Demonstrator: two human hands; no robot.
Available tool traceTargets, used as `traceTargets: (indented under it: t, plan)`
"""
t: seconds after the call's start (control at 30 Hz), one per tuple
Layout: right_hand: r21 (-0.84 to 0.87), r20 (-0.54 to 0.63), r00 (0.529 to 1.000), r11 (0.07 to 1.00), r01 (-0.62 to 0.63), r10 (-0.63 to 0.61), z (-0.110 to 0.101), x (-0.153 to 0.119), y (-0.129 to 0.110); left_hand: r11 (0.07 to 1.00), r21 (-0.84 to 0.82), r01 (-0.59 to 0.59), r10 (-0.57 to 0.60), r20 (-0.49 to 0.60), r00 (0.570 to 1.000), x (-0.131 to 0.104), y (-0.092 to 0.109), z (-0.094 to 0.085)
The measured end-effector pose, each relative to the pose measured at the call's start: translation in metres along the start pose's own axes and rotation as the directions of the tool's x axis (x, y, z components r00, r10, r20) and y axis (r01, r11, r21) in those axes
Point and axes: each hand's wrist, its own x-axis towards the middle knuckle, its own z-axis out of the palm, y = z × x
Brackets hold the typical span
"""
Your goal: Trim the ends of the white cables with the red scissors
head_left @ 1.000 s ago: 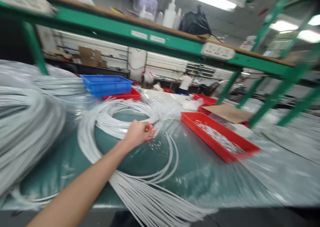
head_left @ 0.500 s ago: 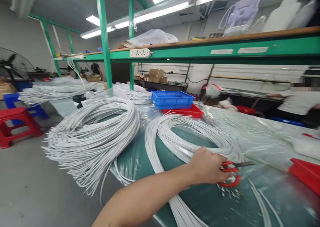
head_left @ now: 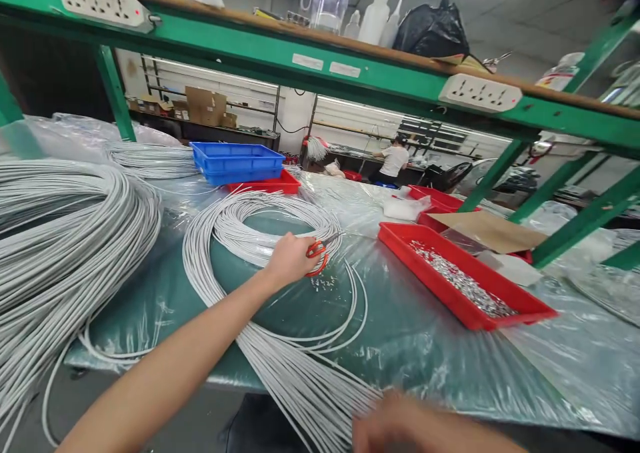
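My left hand [head_left: 293,260] is closed around red-handled scissors [head_left: 318,256], whose blades point right over the edge of a coil of white cables [head_left: 200,253]. Small bits [head_left: 325,283] lie on the green table just below the scissors. The cables' straight ends fan toward the front edge. There my right hand [head_left: 387,423], smeared by motion, is beside the cable ends; its fingers and anything in them cannot be made out. A few loose white cables [head_left: 363,306] curve right of the coil.
A larger cable bundle [head_left: 100,240] lies at left. Behind the coil, a blue tray [head_left: 237,163] sits on a red tray [head_left: 290,183]. A red tray [head_left: 470,316] of small metal parts stands at right. A green shelf beam [head_left: 390,80] spans above. A person [head_left: 394,160] sits far back.
The view has swung right and down, bringing in the red tray of metal parts. My right hand has entered at the bottom. My left hand still holds the scissors near the coil.
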Motion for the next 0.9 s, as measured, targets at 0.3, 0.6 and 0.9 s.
traceTargets:
  t: [0.3,0.6,0.9]
  plan:
    - [-0.399,-0.705,0.609,0.508,-0.764,0.363,-0.136,0.104,0.079,0.999,0.033,-0.039,0.041,-0.076,0.996,-0.001,0.000,-0.004]
    - [-0.407,-0.684,0.637,0.540,-0.737,0.354,-0.135,0.105,0.111,1.000,0.023,-0.018,0.018,-0.021,1.000,-0.003,0.000,0.003]
    - [-0.364,-0.802,0.586,0.685,-0.631,0.114,-0.123,0.098,0.106,0.993,-0.100,0.060,-0.055,0.058,0.997,-0.006,0.009,0.008]
